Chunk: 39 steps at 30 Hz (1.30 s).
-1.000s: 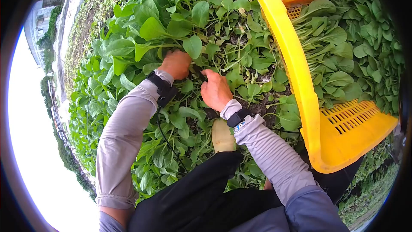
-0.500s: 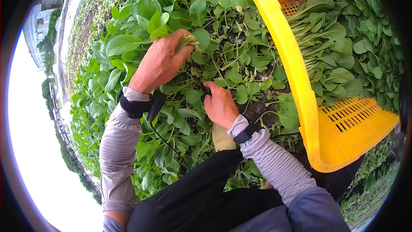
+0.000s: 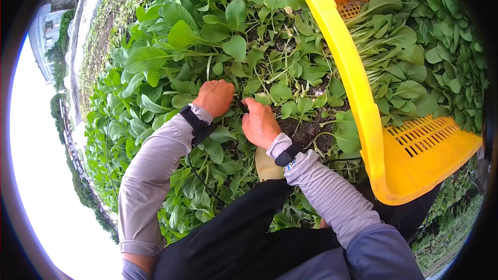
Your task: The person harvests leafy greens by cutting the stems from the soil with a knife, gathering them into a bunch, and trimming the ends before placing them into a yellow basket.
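Note:
My left hand (image 3: 215, 97) is closed low among the leafy green plants (image 3: 148, 59), back of the hand up. Its fingertips are hidden, so what they grip cannot be made out. Just to the right, my right hand (image 3: 259, 123) is wrapped round a small dark knife-like tool (image 3: 241, 105), whose tip points toward the left hand. The two hands are close together, and broad leaves stand just above them.
A yellow plastic crate (image 3: 358, 78) lies tilted at the right, with bunches of picked greens (image 3: 394, 67) stacked inside. Bare soil (image 3: 311, 129) shows between low plants beside my right hand. A thin black cable (image 3: 202, 179) runs from near my left wrist toward my knees.
My left hand has moved down and slightly right, closer to my right hand. The pale stems that showed in its grip are out of sight. My right hand has shifted slightly left.

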### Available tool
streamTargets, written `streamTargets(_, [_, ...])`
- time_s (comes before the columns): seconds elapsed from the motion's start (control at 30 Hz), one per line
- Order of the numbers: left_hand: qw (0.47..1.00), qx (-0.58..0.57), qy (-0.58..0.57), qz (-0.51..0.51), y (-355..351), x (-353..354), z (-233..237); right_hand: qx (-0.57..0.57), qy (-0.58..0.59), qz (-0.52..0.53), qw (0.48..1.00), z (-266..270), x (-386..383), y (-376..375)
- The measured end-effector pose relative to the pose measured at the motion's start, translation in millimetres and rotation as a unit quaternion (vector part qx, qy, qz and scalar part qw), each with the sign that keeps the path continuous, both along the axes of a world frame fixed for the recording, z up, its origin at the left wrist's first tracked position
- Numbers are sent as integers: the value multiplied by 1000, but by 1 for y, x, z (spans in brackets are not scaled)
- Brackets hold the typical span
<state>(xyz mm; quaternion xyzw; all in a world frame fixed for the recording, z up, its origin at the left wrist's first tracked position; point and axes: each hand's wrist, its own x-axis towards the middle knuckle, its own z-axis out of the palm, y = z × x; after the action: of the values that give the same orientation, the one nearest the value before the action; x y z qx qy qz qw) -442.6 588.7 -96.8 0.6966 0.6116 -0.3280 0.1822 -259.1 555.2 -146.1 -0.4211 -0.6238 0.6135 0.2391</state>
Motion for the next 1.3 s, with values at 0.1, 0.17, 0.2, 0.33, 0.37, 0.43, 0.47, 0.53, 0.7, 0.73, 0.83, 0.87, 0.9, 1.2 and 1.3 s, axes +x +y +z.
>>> streamTargets(0.1, [1000,10,-15,22,-1,-9,3,-16,-9,-2,1000,-7,-20,-1])
streamTargets(0.17, [999,19,-15,37,2,-8,13,-39,-36,49,997,0,-18,8])
streamTargets(0.2, [998,23,-32,42,5,-6,23,-61,-63,103,991,6,-18,13])
streamTargets(0.33, [984,91,-129,88,9,5,73,-64,-43,85,993,18,8,18])
streamTargets(0.37, [972,133,-177,83,4,0,78,-41,-37,76,996,14,15,16])
streamTargets(0.43, [961,102,-217,137,17,12,118,-52,-27,66,996,16,25,15])
streamTargets(0.47, [946,71,-254,190,23,18,140,-64,-16,56,996,18,30,14])
streamTargets(0.53, [915,115,-291,255,21,21,166,-68,-15,59,996,22,38,15])
streamTargets(0.7, [927,259,-207,175,25,43,203,-60,16,8,998,19,37,25])
streamTargets(0.73, [920,269,-234,162,32,41,196,-38,34,-35,998,20,32,27])
streamTargets(0.83, [909,290,-268,136,56,28,156,13,13,-52,998,28,17,42])
streamTargets(0.87, [905,299,-275,124,62,21,138,19,9,-54,998,28,11,47])
streamTargets(0.9, [905,299,-276,124,67,11,122,19,8,-54,998,22,4,49])
streamTargets(1.2, [965,262,15,26,34,-50,65,93,-25,-13,995,5,-39,71])
streamTargets(1.3, [962,272,-1,26,28,-62,61,89,-18,-78,993,5,-45,73])
